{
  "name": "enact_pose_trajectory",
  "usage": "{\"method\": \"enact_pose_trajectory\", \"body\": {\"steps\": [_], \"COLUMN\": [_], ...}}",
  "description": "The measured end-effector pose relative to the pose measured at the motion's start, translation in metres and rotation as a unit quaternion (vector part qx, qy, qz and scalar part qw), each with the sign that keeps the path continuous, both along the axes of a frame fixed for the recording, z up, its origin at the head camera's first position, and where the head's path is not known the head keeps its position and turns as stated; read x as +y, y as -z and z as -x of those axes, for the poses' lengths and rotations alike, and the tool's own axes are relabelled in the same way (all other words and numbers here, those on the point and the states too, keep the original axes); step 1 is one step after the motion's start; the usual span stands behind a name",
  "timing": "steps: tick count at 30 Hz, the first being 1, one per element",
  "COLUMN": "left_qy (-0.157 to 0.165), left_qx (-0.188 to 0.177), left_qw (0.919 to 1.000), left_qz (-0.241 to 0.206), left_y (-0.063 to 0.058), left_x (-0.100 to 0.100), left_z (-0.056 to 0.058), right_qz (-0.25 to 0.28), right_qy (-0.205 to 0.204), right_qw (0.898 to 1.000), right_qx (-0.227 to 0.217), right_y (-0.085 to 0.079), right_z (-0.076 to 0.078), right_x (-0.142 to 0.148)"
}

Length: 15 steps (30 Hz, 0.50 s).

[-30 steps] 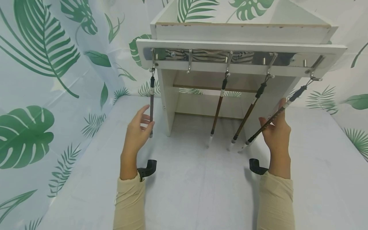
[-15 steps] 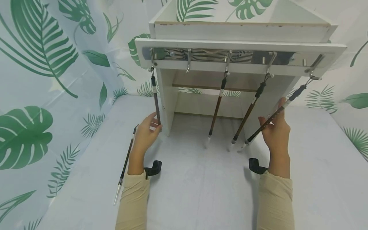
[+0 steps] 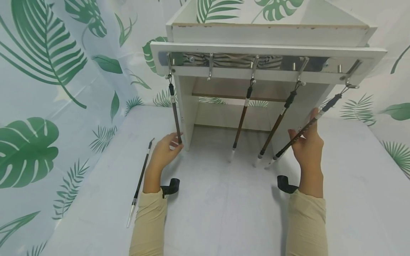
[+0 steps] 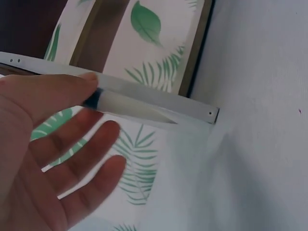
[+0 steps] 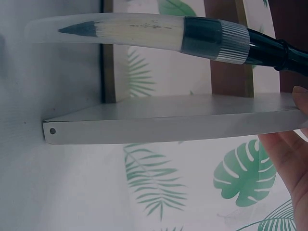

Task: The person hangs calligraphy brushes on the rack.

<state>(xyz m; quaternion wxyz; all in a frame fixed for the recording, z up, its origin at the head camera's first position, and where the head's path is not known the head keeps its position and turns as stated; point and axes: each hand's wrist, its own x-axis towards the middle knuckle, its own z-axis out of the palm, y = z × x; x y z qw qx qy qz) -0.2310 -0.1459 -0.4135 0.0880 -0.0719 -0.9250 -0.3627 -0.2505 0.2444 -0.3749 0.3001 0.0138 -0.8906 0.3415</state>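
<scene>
In the head view, several ink brushes hang by cord loops from hooks on a white rail. My left hand (image 3: pixel 164 151) holds the lower end of the leftmost brush (image 3: pixel 175 113) between thumb and fingers. Its pale bristles, inside a clear cap (image 4: pixel 137 108), point past the thumb in the left wrist view; the other fingers spread below. My right hand (image 3: pixel 309 149) is behind the rightmost brush (image 3: pixel 299 134). The right wrist view shows that hand's thumb (image 5: pixel 301 98) and fingers on opposite sides of the cabinet's side panel (image 5: pixel 183 126), gripping it. A capped brush (image 5: pixel 139 30) hangs in front.
Another brush (image 3: pixel 142 174) lies on the pale floor left of my left forearm. Two more brushes hang mid-rail, a dark one (image 3: pixel 242 117) and a brown one (image 3: pixel 273 131). One hook (image 3: pixel 210 67) bears no brush. The white cabinet (image 3: pixel 269 37) stands before leaf-patterned sheeting.
My left hand has moved right and slightly down, shifting the brush's lower end rightward. The brush on the floor has come into view beside it. My right hand has stayed put.
</scene>
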Motion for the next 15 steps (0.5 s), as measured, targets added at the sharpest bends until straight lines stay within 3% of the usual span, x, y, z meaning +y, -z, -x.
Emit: {"method": "enact_pose_trajectory", "body": {"steps": [5, 11, 15], "left_qy": [0.014, 0.039, 0.017], "left_qx": [-0.066, -0.146, -0.182], "left_qw": [0.9973, 0.988, 0.9823], "left_qz": [0.029, 0.035, 0.039], "left_y": [0.003, 0.006, 0.005], "left_x": [-0.004, -0.01, -0.018], "left_z": [-0.001, -0.002, -0.005], "right_qz": [-0.006, -0.009, -0.008], "right_qy": [-0.003, -0.005, -0.005], "right_qw": [1.0, 1.0, 1.0], "right_qx": [0.012, 0.019, 0.016], "right_y": [0.0, 0.0, 0.0], "right_z": [0.001, 0.001, 0.001], "right_x": [0.0, 0.0, 0.0]}}
